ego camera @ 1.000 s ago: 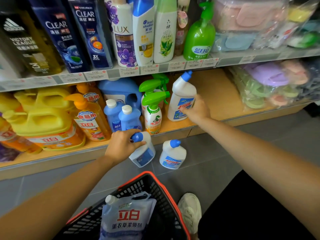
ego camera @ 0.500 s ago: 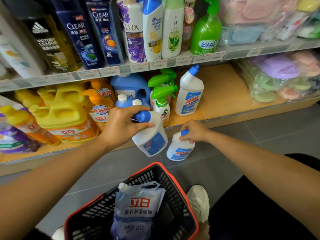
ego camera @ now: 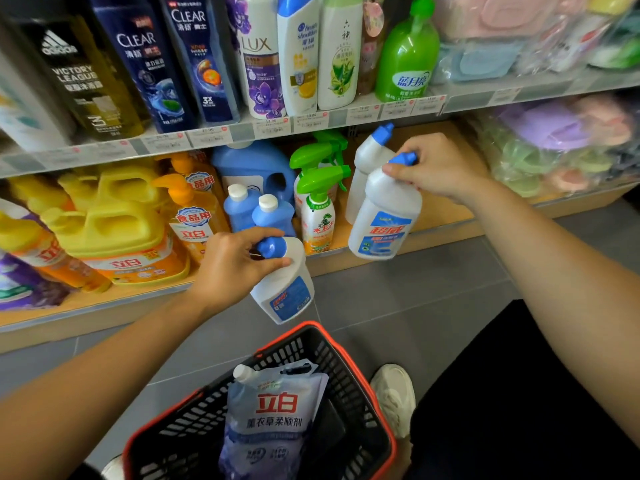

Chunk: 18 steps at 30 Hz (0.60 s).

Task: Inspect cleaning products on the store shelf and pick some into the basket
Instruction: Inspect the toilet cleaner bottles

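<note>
Head view: two white bottles with blue caps were off the shelf, one per hand.

The left hand [ego camera: 235, 268] had its fingers and thumb curled round the neck and cap of the left bottle [ego camera: 285, 296]. That bottle hung over the grey floor [ego camera: 415, 292], just above the far rim of the basket [ego camera: 369, 386]. Its long axis ran diagonally, cap up-left and base down-right.

The right hand [ego camera: 438, 169] pinched the neck of the right bottle [ego camera: 384, 223] just under the cap, fingers curled tight. This bottle sat close to upright with the cap tipped slightly right. Its base hung in front of the lower shelf edge [ego camera: 446, 230], not resting on it.

A third white bottle [ego camera: 365, 157] stood on the shelf just behind it. Bare wood lay open to the right of that one. To the left the shelf was packed: green spray bottles [ego camera: 318, 209], small blue bottles [ego camera: 268, 216], then yellow jugs [ego camera: 114, 223].

A strip of open floor ran between the shelf edge and the basket.

The basket held a refill pouch [ego camera: 273, 420] lying flat, spout toward the upper left. There was dark free room to the right of the pouch. A pale shoe [ego camera: 394, 396] was just beside the basket's right rim.
</note>
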### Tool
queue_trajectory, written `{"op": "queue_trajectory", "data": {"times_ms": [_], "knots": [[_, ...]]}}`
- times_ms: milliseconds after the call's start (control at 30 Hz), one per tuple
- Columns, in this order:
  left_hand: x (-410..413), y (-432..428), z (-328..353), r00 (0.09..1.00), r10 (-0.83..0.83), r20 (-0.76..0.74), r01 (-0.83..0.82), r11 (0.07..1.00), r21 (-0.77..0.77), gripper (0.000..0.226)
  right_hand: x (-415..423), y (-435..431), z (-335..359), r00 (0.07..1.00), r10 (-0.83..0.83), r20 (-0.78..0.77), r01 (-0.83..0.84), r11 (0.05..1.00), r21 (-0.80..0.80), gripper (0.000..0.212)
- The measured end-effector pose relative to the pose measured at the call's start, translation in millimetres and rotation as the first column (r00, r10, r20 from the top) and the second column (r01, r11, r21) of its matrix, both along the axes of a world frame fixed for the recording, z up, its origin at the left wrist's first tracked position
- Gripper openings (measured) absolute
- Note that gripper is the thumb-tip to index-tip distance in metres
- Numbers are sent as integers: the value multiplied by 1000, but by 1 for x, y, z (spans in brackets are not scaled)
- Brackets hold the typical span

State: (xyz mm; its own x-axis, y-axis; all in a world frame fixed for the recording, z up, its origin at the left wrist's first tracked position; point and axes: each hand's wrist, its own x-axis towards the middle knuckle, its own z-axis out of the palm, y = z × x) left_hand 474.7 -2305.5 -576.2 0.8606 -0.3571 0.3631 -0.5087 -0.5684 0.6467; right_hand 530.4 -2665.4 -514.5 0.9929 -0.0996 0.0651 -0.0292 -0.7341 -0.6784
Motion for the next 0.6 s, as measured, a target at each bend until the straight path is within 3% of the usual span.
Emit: {"op": "queue_trajectory", "data": {"times_ms": [133, 333, 600], "knots": [[4, -2, -1, 1000, 13, -2, -13, 1000, -10, 45, 21, -2, -4, 998, 13, 66, -6, 995, -103, 25], [7, -2, -3, 998, 23, -65, -25, 999, -42, 51, 57, -2, -9, 996, 12, 92, -5, 997, -80, 16], [13, -6, -6, 996, 53, -73, -56, 998, -30, 47, 61, 7, -21, 997, -55, 60, 57, 998, -28, 31]]}}
